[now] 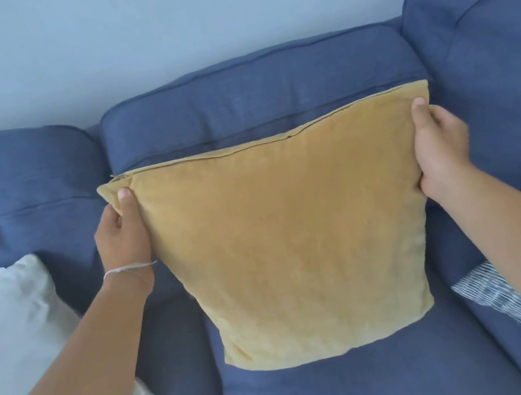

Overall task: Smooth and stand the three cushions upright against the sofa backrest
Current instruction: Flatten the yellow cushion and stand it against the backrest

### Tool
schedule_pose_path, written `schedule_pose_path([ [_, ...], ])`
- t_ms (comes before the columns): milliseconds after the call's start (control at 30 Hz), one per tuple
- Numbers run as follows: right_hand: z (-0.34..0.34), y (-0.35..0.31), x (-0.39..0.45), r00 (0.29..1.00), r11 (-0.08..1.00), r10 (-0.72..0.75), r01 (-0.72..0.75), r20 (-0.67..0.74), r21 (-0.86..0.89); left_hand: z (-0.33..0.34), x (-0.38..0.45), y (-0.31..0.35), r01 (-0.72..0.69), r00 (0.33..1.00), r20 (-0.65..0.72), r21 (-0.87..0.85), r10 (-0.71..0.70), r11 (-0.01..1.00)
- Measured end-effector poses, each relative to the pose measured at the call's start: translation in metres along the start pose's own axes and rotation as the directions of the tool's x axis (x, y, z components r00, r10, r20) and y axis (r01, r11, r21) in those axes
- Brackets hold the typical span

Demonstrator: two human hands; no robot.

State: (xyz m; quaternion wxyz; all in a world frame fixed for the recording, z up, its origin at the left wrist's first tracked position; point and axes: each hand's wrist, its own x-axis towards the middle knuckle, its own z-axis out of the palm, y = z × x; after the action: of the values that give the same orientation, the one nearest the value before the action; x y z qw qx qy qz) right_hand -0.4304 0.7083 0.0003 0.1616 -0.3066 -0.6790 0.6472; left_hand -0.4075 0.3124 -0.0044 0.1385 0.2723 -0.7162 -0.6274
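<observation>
While my left hand (pixel 122 228) and right hand (pixel 438 148) each clamp a top corner of the yellow cushion (pixel 295 243), I note it stands on the seat (pixel 355 386), backrest (pixel 252 101) directly behind, right corner higher

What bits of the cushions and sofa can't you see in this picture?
Head view:
- White cushion: cut off by the left edge, lower part behind the left arm.
- Striped cushion: mostly behind the right arm, cut by the right edge.
- Sofa backrest: its middle hidden behind the yellow cushion.
- Fingers of both hands: behind that cushion.
</observation>
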Motion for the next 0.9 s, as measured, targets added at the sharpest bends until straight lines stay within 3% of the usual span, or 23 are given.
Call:
schedule_pose_path([
  [133, -0.047, 0.052, -0.023, 0.979, 0.957, 0.191, -0.201, 0.068, 0.209, -0.039, -0.039, -0.068, 0.304, 0.943, 0.193, -0.156, -0.272, 0.940],
  [167, -0.061, 0.079, -0.031, 0.971, 0.961, 0.228, -0.235, 0.066, 0.147, -0.050, -0.050, -0.093, 0.364, 0.915, 0.225, -0.105, -0.335, 0.925],
  [233, -0.092, 0.137, -0.052, 0.955, 0.954, 0.280, -0.266, 0.096, -0.136, -0.064, -0.076, -0.143, 0.405, 0.862, 0.271, 0.141, -0.429, 0.903],
  [300, -0.114, 0.179, -0.079, 0.910, 0.891, 0.327, -0.207, 0.257, -0.404, -0.064, -0.100, -0.186, 0.314, 0.800, 0.360, 0.431, -0.480, 0.846],
  [367, -0.120, 0.200, -0.098, 0.845, 0.835, 0.395, -0.167, 0.360, -0.525, -0.049, -0.121, -0.210, 0.202, 0.743, 0.415, 0.608, -0.524, 0.768],
  [433, -0.117, 0.211, -0.104, 0.870, 0.795, 0.380, -0.135, 0.313, -0.592, -0.032, -0.132, -0.217, 0.177, 0.769, 0.353, 0.683, -0.532, 0.709],
  [533, -0.110, 0.219, -0.098, 0.944, 0.715, 0.287, -0.099, 0.161, -0.692, -0.018, -0.134, -0.218, 0.109, 0.884, 0.210, 0.776, -0.417, 0.621],
  [700, -0.124, 0.224, -0.092, 0.960, 0.632, 0.256, -0.080, 0.111, -0.771, -0.029, -0.129, -0.216, 0.111, 0.904, 0.145, 0.829, -0.402, 0.549],
  [833, -0.125, 0.221, -0.101, 0.921, 0.751, 0.379, -0.252, 0.086, -0.610, -0.035, -0.130, -0.204, 0.163, 0.885, 0.151, 0.786, -0.440, 0.597],
  [900, -0.122, 0.200, -0.104, 0.923, 0.819, 0.371, -0.272, 0.105, -0.504, -0.041, -0.129, -0.185, 0.159, 0.934, 0.108, 0.728, -0.340, 0.667],
])
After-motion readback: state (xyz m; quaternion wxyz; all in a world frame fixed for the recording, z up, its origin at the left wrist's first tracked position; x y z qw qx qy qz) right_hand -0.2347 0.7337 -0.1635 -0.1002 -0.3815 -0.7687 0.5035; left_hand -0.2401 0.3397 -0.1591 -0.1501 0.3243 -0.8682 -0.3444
